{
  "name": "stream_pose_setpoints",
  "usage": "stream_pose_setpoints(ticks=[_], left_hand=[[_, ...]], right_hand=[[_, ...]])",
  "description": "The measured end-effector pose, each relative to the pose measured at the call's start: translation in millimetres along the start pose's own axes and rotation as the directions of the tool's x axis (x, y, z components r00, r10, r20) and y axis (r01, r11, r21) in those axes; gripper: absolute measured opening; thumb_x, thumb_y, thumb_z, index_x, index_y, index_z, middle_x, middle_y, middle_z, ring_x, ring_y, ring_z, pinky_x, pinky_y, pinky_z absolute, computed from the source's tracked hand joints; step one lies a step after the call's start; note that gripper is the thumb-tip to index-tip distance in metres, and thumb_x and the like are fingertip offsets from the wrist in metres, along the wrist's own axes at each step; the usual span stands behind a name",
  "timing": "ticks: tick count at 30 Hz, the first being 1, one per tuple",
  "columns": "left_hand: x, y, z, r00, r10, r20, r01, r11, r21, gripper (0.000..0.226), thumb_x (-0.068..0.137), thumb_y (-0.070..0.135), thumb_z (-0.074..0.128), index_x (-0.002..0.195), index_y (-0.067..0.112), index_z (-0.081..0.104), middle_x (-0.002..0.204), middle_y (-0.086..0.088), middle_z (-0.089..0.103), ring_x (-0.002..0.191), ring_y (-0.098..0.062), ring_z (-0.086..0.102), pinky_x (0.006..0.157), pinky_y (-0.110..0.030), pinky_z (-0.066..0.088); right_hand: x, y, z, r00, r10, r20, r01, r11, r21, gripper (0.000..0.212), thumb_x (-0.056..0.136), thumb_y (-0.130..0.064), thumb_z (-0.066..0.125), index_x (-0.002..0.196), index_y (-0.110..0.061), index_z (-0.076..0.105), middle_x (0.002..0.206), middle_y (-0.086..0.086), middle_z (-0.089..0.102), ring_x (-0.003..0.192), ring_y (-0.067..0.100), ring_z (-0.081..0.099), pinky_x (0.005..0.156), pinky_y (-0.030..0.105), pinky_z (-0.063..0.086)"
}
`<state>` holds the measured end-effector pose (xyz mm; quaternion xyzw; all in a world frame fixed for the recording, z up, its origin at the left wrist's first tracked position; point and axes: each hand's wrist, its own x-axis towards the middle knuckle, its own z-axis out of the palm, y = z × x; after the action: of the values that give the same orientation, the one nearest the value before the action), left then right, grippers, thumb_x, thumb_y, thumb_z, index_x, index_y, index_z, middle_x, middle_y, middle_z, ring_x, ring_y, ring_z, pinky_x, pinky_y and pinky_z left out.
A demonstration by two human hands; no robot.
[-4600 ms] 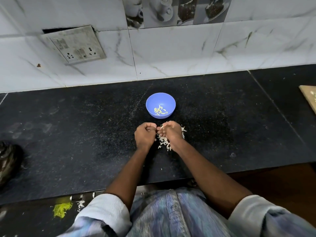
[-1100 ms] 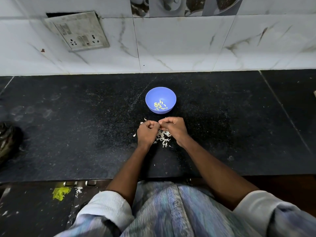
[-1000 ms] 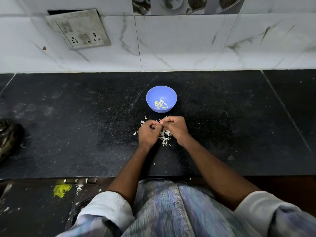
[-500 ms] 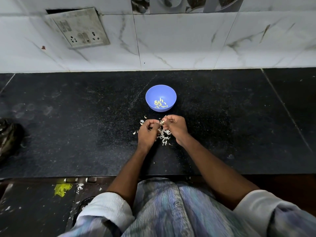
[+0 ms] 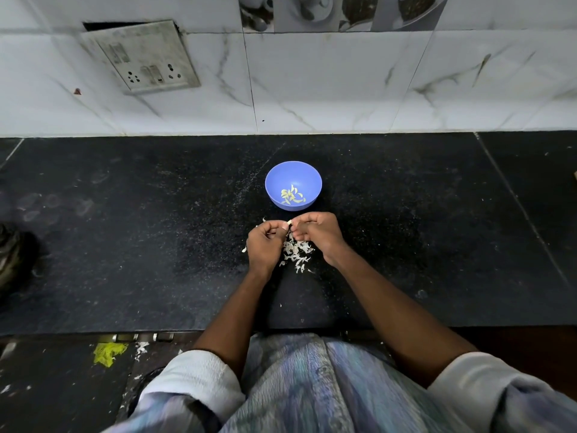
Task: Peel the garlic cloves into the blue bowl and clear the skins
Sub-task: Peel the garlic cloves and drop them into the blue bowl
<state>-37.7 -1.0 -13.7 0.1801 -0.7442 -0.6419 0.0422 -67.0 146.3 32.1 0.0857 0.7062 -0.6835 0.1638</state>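
Note:
A small blue bowl [image 5: 293, 173] stands on the black counter, with several peeled garlic cloves [image 5: 292, 195] at its bottom. Just in front of it my left hand [image 5: 265, 245] and my right hand [image 5: 318, 234] are held together, fingers curled. Between their fingertips they pinch a small pale garlic clove [image 5: 288, 222]. Under and between the hands lies a heap of white garlic skins [image 5: 296, 251]; part of it is hidden by the hands.
The black stone counter [image 5: 156, 245] ends at a white tiled wall with a loose socket plate [image 5: 140, 57]. A dark object [image 5: 12, 260] sits at the counter's left edge. A yellow scrap [image 5: 109, 353] lies on the floor below.
The hands stay in the same spot in front of the bowl, their fingers working on the clove. The skin heap between them shows a little more.

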Motion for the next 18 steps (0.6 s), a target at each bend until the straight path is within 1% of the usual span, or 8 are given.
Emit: stream_pose_setpoints(ticks=[5, 9, 12, 15, 16, 18], left_hand=[[1, 2, -5, 0.997, 0.081, -0.003, -0.080, 0.993, 0.092, 0.006, 0.097, 0.016, 0.074, 0.095, 0.016, 0.080, 0.075, 0.008, 0.075, 0.058, 0.001, 0.060, 0.063, -0.027, 0.051], [0, 5, -10, 0.992, 0.128, 0.005, -0.128, 0.986, 0.107, 0.007, 0.097, 0.015, 0.075, 0.099, 0.018, 0.081, 0.076, 0.008, 0.076, 0.059, -0.001, 0.060, 0.060, -0.026, 0.053], [2, 2, -12, 0.991, 0.135, 0.022, -0.137, 0.985, 0.103, 0.007, 0.096, 0.013, 0.075, 0.099, 0.016, 0.081, 0.078, 0.004, 0.078, 0.063, -0.003, 0.064, 0.064, -0.028, 0.055], [1, -2, -13, 0.989, 0.143, 0.030, -0.146, 0.980, 0.134, 0.006, 0.093, 0.016, 0.076, 0.095, 0.018, 0.082, 0.077, -0.007, 0.077, 0.067, -0.009, 0.063, 0.067, -0.037, 0.058], [1, -4, -13, 0.988, 0.152, 0.025, -0.154, 0.978, 0.140, 0.006, 0.092, 0.015, 0.077, 0.095, 0.018, 0.083, 0.077, -0.008, 0.077, 0.069, -0.010, 0.064, 0.070, -0.037, 0.059], [-1, -3, -13, 0.984, 0.177, 0.012, -0.176, 0.973, 0.151, 0.009, 0.089, 0.010, 0.081, 0.095, 0.015, 0.085, 0.083, 0.000, 0.079, 0.076, -0.008, 0.071, 0.077, -0.033, 0.061]], right_hand=[[3, -4, 1, 1.000, -0.024, -0.003, 0.023, 0.992, -0.124, 0.009, 0.088, -0.001, 0.069, 0.087, -0.002, 0.077, 0.079, 0.020, 0.076, 0.067, 0.021, 0.070, 0.067, 0.031, 0.060], [4, -6, 2, 0.997, -0.072, 0.008, 0.072, 0.967, -0.243, 0.008, 0.089, -0.002, 0.070, 0.087, -0.002, 0.078, 0.075, 0.019, 0.075, 0.064, 0.021, 0.070, 0.063, 0.029, 0.059], [3, -8, 2, 0.995, -0.101, 0.019, 0.103, 0.950, -0.295, 0.010, 0.088, -0.002, 0.069, 0.086, -0.004, 0.078, 0.072, 0.016, 0.075, 0.064, 0.023, 0.071, 0.066, 0.031, 0.062], [2, -7, 1, 0.994, -0.109, 0.024, 0.111, 0.934, -0.338, 0.010, 0.088, -0.004, 0.070, 0.084, -0.007, 0.078, 0.070, 0.013, 0.075, 0.065, 0.022, 0.073, 0.068, 0.032, 0.063], [2, -7, 1, 0.994, -0.106, 0.026, 0.108, 0.929, -0.353, 0.009, 0.087, -0.005, 0.070, 0.084, -0.007, 0.078, 0.070, 0.013, 0.075, 0.065, 0.023, 0.073, 0.068, 0.033, 0.063], [1, -6, 0, 0.993, -0.111, 0.034, 0.115, 0.912, -0.393, 0.007, 0.086, -0.008, 0.071, 0.082, -0.008, 0.077, 0.068, 0.010, 0.075, 0.066, 0.024, 0.074, 0.070, 0.037, 0.064]])
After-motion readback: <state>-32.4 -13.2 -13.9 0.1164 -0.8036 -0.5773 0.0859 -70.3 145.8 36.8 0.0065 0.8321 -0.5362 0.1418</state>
